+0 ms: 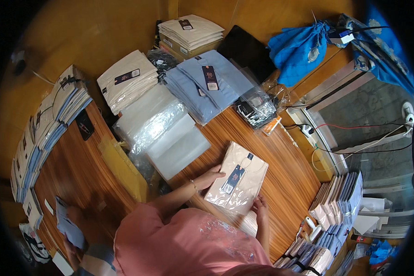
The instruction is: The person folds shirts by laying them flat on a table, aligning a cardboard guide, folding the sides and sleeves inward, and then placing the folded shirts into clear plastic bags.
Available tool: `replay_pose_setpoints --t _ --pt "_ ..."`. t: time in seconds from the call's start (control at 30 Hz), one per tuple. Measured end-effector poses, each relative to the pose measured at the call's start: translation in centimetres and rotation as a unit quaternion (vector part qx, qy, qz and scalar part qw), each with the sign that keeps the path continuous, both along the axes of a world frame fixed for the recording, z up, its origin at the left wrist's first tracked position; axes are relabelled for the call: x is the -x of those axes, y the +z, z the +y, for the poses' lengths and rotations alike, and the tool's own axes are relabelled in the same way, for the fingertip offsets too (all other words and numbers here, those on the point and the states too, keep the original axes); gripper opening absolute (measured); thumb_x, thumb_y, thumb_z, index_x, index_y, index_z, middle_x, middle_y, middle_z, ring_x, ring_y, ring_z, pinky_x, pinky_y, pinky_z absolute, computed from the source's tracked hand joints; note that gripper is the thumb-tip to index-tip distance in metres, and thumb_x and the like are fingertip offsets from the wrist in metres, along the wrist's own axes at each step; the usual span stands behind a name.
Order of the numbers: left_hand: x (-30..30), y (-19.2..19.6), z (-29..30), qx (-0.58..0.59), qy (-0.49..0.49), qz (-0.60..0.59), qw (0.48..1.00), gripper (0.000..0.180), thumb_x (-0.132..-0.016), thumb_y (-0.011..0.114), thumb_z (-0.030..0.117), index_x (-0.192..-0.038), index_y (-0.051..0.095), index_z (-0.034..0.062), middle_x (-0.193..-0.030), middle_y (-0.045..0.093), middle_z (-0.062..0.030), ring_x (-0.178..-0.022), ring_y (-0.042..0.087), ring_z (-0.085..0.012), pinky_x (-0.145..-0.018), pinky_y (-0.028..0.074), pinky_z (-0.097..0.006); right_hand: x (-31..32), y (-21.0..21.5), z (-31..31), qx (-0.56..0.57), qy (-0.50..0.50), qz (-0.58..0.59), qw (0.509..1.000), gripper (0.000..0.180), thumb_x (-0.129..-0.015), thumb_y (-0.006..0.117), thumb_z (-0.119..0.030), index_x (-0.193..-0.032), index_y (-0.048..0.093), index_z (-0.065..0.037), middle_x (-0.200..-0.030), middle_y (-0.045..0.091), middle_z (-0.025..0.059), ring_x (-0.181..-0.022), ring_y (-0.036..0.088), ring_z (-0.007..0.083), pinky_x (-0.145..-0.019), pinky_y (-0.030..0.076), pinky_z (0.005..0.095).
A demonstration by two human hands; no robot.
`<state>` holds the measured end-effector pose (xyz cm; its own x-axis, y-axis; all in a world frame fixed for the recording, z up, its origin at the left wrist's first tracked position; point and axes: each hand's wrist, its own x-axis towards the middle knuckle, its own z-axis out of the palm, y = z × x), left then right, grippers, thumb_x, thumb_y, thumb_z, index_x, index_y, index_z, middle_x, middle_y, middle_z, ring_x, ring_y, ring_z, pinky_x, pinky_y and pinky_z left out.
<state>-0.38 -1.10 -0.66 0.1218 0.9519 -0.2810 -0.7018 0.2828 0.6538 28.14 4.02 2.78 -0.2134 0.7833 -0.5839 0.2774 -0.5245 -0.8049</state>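
A folded beige garment in a clear plastic bag (237, 184) is held in front of my body, above the wooden table. A dark hang tag (233, 179) lies on its front, with a thin loop of string above. My left hand (210, 177) grips its left edge, thumb on top and the other fingers partly hidden. At the lower right corner, my right hand (261, 207) is closed on the bag's edge. The bag's lower end is shiny, and a pale layered edge (249, 223) shows beneath it near my shirt.
Clear empty bags (179, 146) lie ahead, beside stacks of blue garments (207, 83) and white garments (129, 80). Folded garments (338, 202) line the right edge near a white-handled tool (313, 229). At left, another person's hands (72, 246) hold blue cloth (69, 225).
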Motion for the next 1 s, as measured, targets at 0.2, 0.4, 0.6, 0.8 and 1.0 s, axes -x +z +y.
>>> replay_pose_setpoints --t 0.2,0.4,0.6,0.8,1.0 --pt "7.4 9.1 1.1 -0.069 0.073 0.158 0.982 0.048 -0.096 0.047 0.02 -0.138 0.033 0.0019 -0.131 0.046 -0.0084 -0.117 0.043 -0.0148 -0.1 0.034 -0.028 5.0 3.3 2.3 -0.106 0.01 0.089 0.99 0.047 -0.094 0.046 -0.03 -0.135 0.039 -0.008 -0.123 0.054 0.0105 -0.112 0.052 0.022 -0.09 0.042 0.036" --pt "23.8 24.7 9.0 -0.278 0.545 0.22 0.76 0.059 -0.093 0.047 0.01 -0.143 0.017 0.0069 -0.135 0.039 -0.0111 -0.12 0.043 -0.0222 -0.1 0.036 -0.034 6.2 -2.0 6.5 -0.402 0.079 -0.258 0.875 0.044 -0.092 0.047 -0.024 -0.131 0.043 -0.004 -0.134 0.041 0.0193 -0.124 0.04 0.0326 -0.103 0.03 0.0422" --pt "42.4 25.4 22.2 -0.289 0.622 0.188 0.703 0.048 -0.094 0.034 0.0 -0.139 0.02 0.0081 -0.132 0.04 -0.0147 -0.118 0.045 -0.0283 -0.099 0.04 -0.041 8.2 -4.3 6.1 -0.427 0.128 -0.447 0.776 0.048 -0.088 0.049 -0.027 -0.132 0.043 -0.008 -0.137 0.036 0.0203 -0.129 0.03 0.0358 -0.106 0.018 0.0524" --pt "58.4 11.6 29.4 0.169 0.484 0.638 0.575 0.06 -0.088 0.042 0.001 -0.141 0.014 0.002 -0.133 0.04 -0.0169 -0.119 0.043 -0.0288 -0.1 0.034 -0.037 9.0 -3.6 6.5 -0.403 0.133 -0.428 0.798 0.049 -0.086 0.051 -0.028 -0.131 0.045 -0.01 -0.138 0.036 0.0187 -0.129 0.03 0.0348 -0.107 0.016 0.0516" --pt "51.2 10.8 33.3 -0.032 0.523 0.414 0.744 0.065 -0.088 0.052 0.01 -0.139 0.015 -0.0013 -0.133 0.04 -0.0172 -0.116 0.045 -0.0255 -0.098 0.037 -0.036 8.1 -3.6 6.0 -0.401 0.127 -0.453 0.786 0.051 -0.085 0.053 -0.025 -0.132 0.044 -0.009 -0.138 0.036 0.0188 -0.129 0.03 0.0346 -0.106 0.017 0.0515"
